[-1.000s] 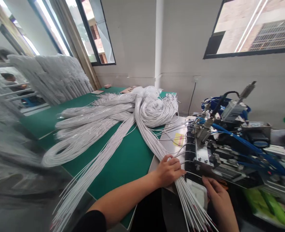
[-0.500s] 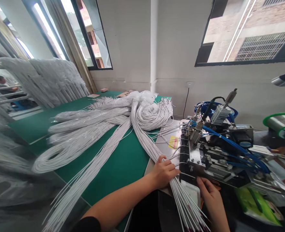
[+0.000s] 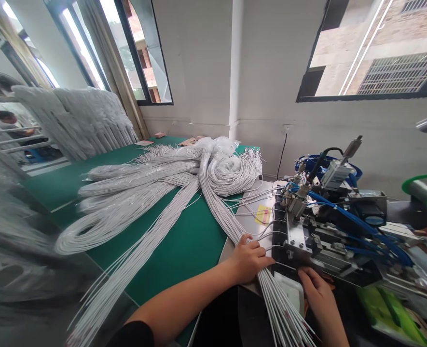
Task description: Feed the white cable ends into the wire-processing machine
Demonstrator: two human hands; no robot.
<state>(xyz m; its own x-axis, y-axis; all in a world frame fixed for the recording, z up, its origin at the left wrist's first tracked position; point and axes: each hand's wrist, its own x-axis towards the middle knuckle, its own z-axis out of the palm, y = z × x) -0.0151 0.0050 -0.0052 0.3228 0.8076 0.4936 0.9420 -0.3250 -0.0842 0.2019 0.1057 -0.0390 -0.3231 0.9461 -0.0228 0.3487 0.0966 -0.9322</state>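
Note:
My left hand (image 3: 251,260) lies over a thick bundle of white wires (image 3: 220,212), fingers curled, with its thumb pointing toward the machine. A single white wire (image 3: 286,266) stretches from that thumb across to my right hand (image 3: 317,289). The right thumb and forefinger are pinched on its end, just below the front edge of the bench machine (image 3: 296,238). Past my left hand, the bundle's loose ends (image 3: 287,315) fan down toward me. Several other wires run into the machine's black side strip (image 3: 279,226). The exact grip under my left fingers is hidden.
More wire bundles (image 3: 133,180), some in clear plastic, spread over the green table (image 3: 162,260). A white tray (image 3: 289,289) sits under the stretched wire. Right are a green-rimmed spool (image 3: 426,188) and a green packet (image 3: 390,308). A person (image 3: 14,127) sits far left.
The view has shifted slightly, so everything appears a little further right. Both hands keep nearly the same pose on the wire, with the right one still by the machine's edge.

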